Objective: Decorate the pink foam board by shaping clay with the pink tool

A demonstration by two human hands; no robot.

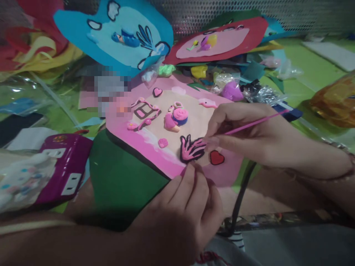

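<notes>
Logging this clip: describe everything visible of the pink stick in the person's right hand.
The pink stick is slim, straight and plain pink along the length that shows; it could be plastic, though the material is uncertain. It is held in the fingers of the right hand, slanting so that its free end rises toward the picture's upper right. The fingers hide its other end, so its tip cannot be made out. That end lies near the pink, black-outlined branching piece; whether they touch is unclear.
</notes>
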